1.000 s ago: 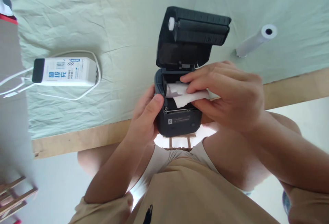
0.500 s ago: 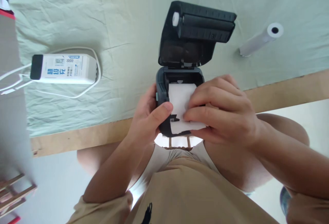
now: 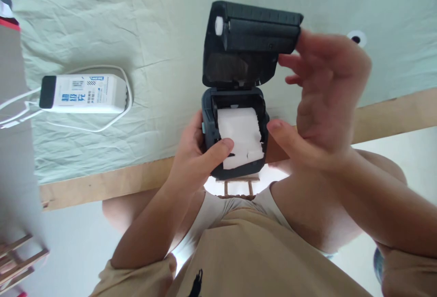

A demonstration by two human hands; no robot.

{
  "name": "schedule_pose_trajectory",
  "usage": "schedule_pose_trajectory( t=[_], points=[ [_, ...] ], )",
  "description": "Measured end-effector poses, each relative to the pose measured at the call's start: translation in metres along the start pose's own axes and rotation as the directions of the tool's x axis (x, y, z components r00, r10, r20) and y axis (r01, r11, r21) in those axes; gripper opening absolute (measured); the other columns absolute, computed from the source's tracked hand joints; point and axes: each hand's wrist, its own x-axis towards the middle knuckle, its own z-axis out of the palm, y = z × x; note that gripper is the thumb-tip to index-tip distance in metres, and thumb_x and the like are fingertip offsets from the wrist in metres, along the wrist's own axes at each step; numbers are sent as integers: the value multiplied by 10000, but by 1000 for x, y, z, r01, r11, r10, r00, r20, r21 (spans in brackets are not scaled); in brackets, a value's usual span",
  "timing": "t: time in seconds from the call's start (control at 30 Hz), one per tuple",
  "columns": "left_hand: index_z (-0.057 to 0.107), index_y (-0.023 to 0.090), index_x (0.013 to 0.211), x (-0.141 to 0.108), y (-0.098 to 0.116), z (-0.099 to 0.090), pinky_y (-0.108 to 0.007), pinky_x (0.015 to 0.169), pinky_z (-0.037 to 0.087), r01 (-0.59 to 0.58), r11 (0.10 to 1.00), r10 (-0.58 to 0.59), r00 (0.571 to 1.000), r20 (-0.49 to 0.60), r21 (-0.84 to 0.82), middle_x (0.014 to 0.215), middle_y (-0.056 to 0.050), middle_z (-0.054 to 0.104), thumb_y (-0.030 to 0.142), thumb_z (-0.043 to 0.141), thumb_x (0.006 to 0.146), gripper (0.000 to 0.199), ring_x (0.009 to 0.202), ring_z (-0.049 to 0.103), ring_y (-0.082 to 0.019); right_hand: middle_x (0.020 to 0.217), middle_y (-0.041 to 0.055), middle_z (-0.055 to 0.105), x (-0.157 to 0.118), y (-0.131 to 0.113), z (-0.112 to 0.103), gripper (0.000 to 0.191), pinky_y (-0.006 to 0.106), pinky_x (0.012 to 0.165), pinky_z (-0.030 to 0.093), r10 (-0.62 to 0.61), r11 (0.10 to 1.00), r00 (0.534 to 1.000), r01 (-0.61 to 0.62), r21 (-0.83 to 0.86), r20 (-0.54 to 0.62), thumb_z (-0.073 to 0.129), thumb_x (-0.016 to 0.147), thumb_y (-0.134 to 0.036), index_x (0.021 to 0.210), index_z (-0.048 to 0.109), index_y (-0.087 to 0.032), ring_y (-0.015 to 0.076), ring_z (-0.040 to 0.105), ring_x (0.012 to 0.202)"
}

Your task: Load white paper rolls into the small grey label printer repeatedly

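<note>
A small dark label printer [image 3: 207, 106] is held over the table's near edge, its hinged lid [image 3: 239, 67] standing up. White paper [image 3: 239, 126] with a ragged edge lies in the printer's bay and hangs toward me. My left hand [image 3: 201, 156] grips the printer's left side, thumb pressing on the paper. Beside the lid, my right hand [image 3: 324, 92] is open, thumb apart from the other fingers. Its fingertips reach the lid's right end; whether they press on it I cannot tell. A white paper roll [image 3: 360, 37] behind that hand is mostly hidden.
A white power strip [image 3: 90, 93] with a cable looped round it lies on the left of the pale green cloth [image 3: 164, 24]. The table's wooden edge [image 3: 109, 182] runs just before my legs. A wooden rack [image 3: 22, 260] stands at the lower left.
My right hand has let go of the paper and moved up to the lid's right end. The paper now lies flatter in the bay. The printer has shifted slightly left.
</note>
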Motion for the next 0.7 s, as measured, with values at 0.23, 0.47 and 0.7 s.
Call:
schedule_pose_trajectory(
  t=[0.23, 0.47, 0.7],
  points=[
    [792, 234, 1072, -2, 5, 0, -268, 680, 648, 51, 991, -48, 998, -31, 121, 885, 4, 794, 210, 975, 754, 367, 719, 719, -159, 1500, 65, 614, 2, 10, 11, 597, 450, 863, 662, -50, 983, 980, 82, 164, -190, 623, 1065, -675, 1621, 524, -482, 288, 724, 1221],
    [788, 230, 1073, -1, 8, 0, -299, 792, 675, 39, 989, -37, 999, -14, 142, 991, -26, 823, 216, 987, 747, 382, 887, 789, -211, 1214, 89, 708, 8, 10, 9, 225, 424, 865, 676, -209, 973, 970, 219, 73, -122, 716, 1062, -452, 1239, 737, -315, 251, 727, 1082],
    [814, 213, 1054, -2, -1, 2, -197, 595, 608, -63, 997, 65, 998, 24, -52, 895, -6, 790, 265, 987, 787, 323, 714, 744, -138, 1323, 119, 703, 2, 12, 7, 363, 418, 926, 672, -121, 986, 992, 115, 118, 46, 741, 994, -320, 1345, 654, -286, 278, 710, 1269]
  ],
)
